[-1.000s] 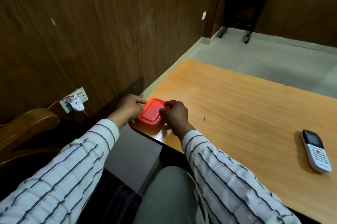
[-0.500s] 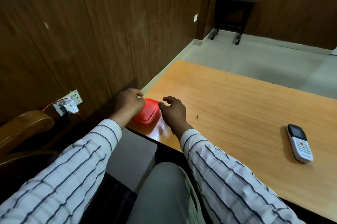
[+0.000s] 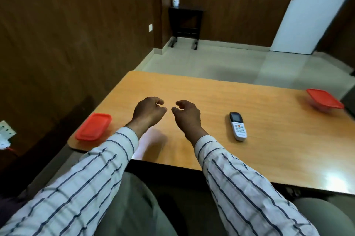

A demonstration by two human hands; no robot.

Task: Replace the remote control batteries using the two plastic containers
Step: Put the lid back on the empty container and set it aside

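Note:
A red-lidded plastic container [image 3: 93, 127] sits closed at the near left corner of the wooden table [image 3: 211, 93]. A second red-lidded container [image 3: 324, 99] rests at the far right edge. The white remote control [image 3: 238, 126] with a dark screen lies face up right of centre. My left hand [image 3: 148, 111] and my right hand [image 3: 187, 115] hover side by side over the table's middle, fingers loosely curled and apart, holding nothing. The left hand is well right of the near container; the right hand is left of the remote.
A wood-panelled wall runs along the left with a wall socket [image 3: 6, 132] low down. A small black stand [image 3: 185, 24] holds a white pot at the far wall. A white door [image 3: 311, 11] is at the back right.
Both hands have let go of the left container and moved right to the table's middle. The view has swung right, bringing the second container into sight.

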